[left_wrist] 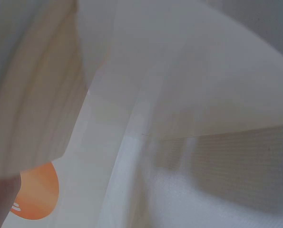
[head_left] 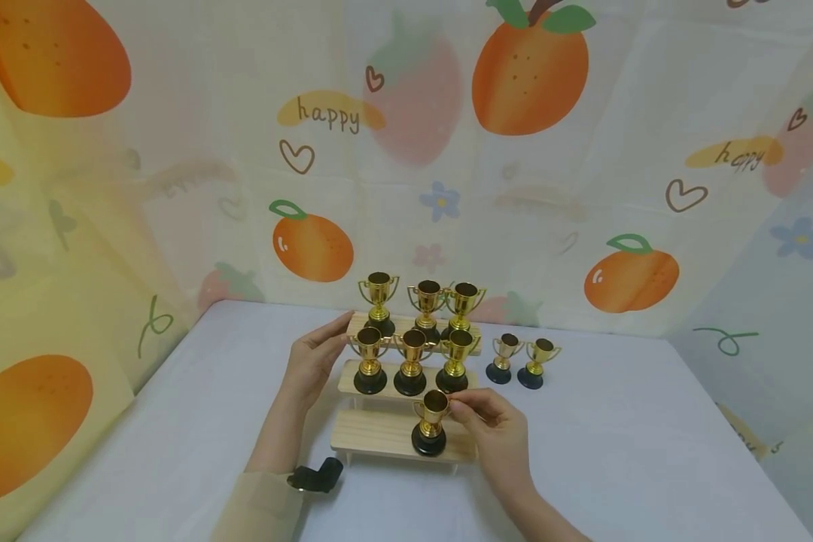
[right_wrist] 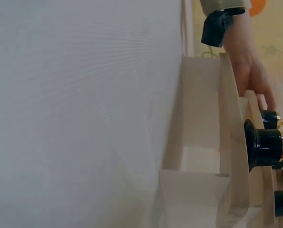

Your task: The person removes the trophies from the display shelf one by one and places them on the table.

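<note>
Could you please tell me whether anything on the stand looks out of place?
Only the spacing on the top tier looks slightly odd: its right two trophies crowd together, while its left trophy stands apart; the middle row is more even. Nothing looks fallen or damaged.

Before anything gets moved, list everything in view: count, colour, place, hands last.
Top-tier trophies: three, gold with black bases, at the back.
Middle-tier trophies: three, same colours, in a row.
Bottom-tier trophy: one, same colours, right of centre.
Table trophies: two, same colours, right of the stand.
Three-tier stand: one, pale wood boards, on the table.
Tablecloth: one, white, under everything.
Fruit-print backdrop: sheet count unclear, mostly cream, behind and at the sides.
Wrist device: one, black, left wrist.
Sleeve: one, beige, left forearm.
Left hand: one, bare, at the top board's left end.
Right hand: one, bare, at the bottom-tier trophy's handle.
</note>
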`<state>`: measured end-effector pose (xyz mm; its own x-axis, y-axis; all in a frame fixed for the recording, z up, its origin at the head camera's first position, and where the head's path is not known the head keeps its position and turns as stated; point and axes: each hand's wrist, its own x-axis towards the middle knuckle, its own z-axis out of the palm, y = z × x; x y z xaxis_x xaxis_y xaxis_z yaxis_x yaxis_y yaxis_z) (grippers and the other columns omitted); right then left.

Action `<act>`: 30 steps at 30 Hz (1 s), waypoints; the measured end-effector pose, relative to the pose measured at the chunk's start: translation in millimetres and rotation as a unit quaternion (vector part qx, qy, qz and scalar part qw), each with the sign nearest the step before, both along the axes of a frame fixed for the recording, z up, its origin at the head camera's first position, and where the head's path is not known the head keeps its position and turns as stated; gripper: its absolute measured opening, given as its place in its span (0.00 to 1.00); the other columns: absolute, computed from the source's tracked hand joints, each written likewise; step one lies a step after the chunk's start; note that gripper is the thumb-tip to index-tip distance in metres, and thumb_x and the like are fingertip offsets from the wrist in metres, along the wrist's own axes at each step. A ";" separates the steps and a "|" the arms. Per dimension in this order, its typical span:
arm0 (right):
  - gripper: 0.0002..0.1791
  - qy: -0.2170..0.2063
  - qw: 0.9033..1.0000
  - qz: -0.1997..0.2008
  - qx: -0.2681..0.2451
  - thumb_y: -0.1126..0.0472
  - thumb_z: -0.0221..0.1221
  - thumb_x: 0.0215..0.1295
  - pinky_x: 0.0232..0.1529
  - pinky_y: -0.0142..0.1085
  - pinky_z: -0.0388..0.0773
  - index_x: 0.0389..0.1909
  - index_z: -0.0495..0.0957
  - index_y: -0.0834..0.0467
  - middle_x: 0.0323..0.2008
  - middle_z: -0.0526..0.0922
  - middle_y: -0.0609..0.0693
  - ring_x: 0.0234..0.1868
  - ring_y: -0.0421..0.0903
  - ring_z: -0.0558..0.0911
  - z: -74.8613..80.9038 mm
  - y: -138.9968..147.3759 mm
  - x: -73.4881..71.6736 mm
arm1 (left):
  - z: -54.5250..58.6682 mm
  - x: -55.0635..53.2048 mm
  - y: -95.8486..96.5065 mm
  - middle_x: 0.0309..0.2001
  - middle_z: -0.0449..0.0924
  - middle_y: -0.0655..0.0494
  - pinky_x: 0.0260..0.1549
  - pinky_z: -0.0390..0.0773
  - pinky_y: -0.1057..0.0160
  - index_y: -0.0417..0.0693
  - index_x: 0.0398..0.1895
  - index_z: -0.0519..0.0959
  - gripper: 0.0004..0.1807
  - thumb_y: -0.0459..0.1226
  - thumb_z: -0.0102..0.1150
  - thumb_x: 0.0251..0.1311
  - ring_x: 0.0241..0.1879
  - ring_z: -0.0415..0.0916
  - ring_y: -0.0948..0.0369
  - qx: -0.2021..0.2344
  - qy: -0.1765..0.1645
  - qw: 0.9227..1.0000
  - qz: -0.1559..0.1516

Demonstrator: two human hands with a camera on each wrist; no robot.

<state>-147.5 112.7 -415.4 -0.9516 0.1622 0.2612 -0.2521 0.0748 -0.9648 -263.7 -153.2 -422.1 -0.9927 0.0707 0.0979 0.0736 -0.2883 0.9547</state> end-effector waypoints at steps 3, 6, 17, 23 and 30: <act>0.07 -0.001 1.000 -0.001 -0.003 0.69 0.65 0.59 0.42 0.29 0.88 0.37 0.82 0.68 0.32 0.87 0.38 0.35 0.34 0.87 -1.0 5.9 1.5 | -0.2 -0.1 -0.2 0.58 0.81 0.72 0.71 0.68 0.71 0.34 0.68 0.67 0.27 0.30 0.57 0.66 0.59 0.75 0.76 0.003 -0.003 1.000 0.002; 0.08 0.004 1.000 0.004 -0.010 0.70 0.64 0.60 0.42 0.30 0.89 0.38 0.81 0.70 0.33 0.87 0.38 0.36 0.34 0.88 -2.1 11.9 2.3 | -0.2 -0.1 -0.4 0.57 0.81 0.72 0.71 0.68 0.70 0.34 0.68 0.67 0.27 0.30 0.57 0.66 0.59 0.75 0.75 0.003 -0.003 1.000 0.002; 0.09 0.021 0.999 -0.002 -0.027 0.71 0.63 0.61 0.42 0.31 0.89 0.39 0.79 0.73 0.33 0.88 0.40 0.36 0.35 0.88 -3.6 32.9 3.7 | -0.5 -0.5 -0.1 0.64 0.77 0.65 0.72 0.67 0.70 0.35 0.69 0.67 0.27 0.31 0.56 0.67 0.60 0.75 0.76 -0.004 -0.003 1.000 -0.002; 0.08 0.005 1.000 -0.018 -0.013 0.71 0.63 0.61 0.42 0.32 0.89 0.40 0.80 0.71 0.34 0.88 0.40 0.36 0.35 0.88 -4.2 45.4 6.7 | 0.0 0.0 0.4 0.64 0.77 0.65 0.70 0.68 0.72 0.35 0.69 0.67 0.27 0.31 0.56 0.67 0.60 0.75 0.76 -0.002 -0.005 1.000 -0.001; 0.08 0.009 0.999 -0.036 -0.003 0.71 0.62 0.62 0.42 0.31 0.89 0.41 0.80 0.72 0.34 0.89 0.39 0.36 0.35 0.88 -5.2 61.4 8.4 | -0.5 -0.5 0.1 0.63 0.78 0.67 0.71 0.68 0.71 0.36 0.69 0.67 0.27 0.31 0.56 0.67 0.60 0.75 0.75 -0.003 -0.006 1.000 -0.001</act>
